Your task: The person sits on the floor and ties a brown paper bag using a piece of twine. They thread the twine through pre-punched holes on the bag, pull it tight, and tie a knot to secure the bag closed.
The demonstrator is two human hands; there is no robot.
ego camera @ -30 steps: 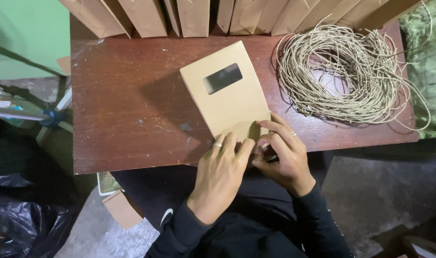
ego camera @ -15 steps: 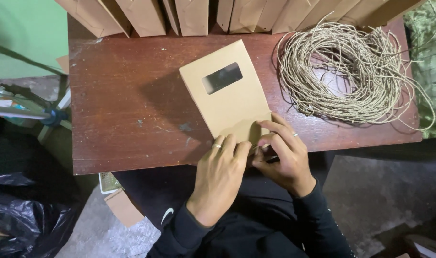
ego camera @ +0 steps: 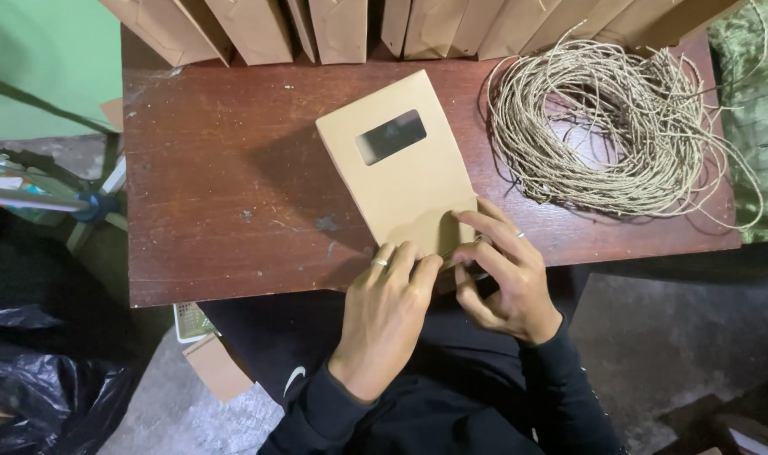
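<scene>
A flat brown paper bag [ego camera: 405,173] with a small rectangular window lies tilted on the dark red wooden table [ego camera: 224,202]. Its near end reaches the table's front edge. My left hand [ego camera: 384,316] presses its fingers on that near end from below. My right hand [ego camera: 502,278] pinches the same end beside it, fingers curled on the bag's edge. Both hands wear a ring. What lies under the fingers is hidden.
A big loose coil of tan twine [ego camera: 611,126] covers the table's right part. A row of brown paper bags [ego camera: 342,25] stands along the far edge. Black plastic bags [ego camera: 39,379] and a cardboard scrap [ego camera: 216,366] lie on the floor at left.
Both hands stay on the bag's near end. My right hand's fingers have shifted slightly along the edge; the bag has barely moved.
</scene>
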